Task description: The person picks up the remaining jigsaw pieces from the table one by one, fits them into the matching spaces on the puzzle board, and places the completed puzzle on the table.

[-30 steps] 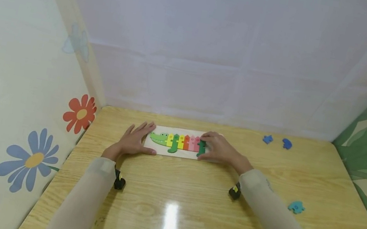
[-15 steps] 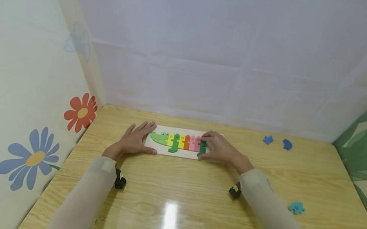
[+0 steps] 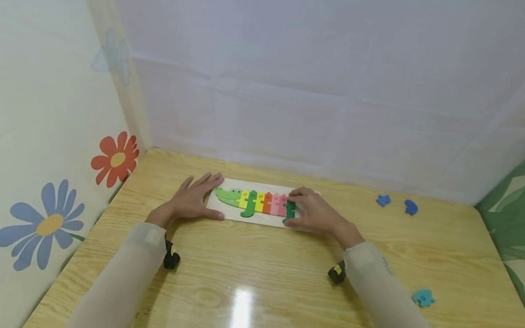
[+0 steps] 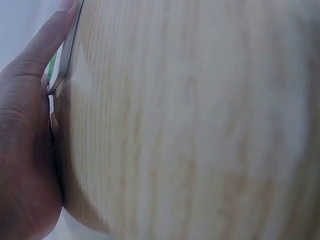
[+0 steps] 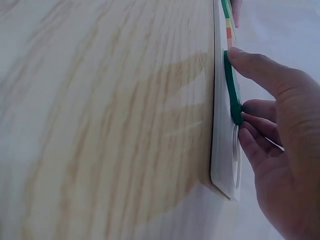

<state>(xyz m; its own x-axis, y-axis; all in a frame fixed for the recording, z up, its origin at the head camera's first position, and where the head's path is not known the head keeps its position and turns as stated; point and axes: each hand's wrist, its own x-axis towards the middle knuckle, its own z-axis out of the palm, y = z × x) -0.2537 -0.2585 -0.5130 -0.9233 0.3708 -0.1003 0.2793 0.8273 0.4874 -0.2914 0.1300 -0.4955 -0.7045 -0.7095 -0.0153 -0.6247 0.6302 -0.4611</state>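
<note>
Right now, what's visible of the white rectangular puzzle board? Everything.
The thin white rectangular puzzle board, perhaps wooden, lies flat on the wood grain table. It bears, left to right, a light green crocodile head, yellow, green, yellow, orange and pink jigsaw pieces, and a dark green piece. The left hand touches its left end; the right hand grips the dark green piece, partly hiding the right end.
</note>
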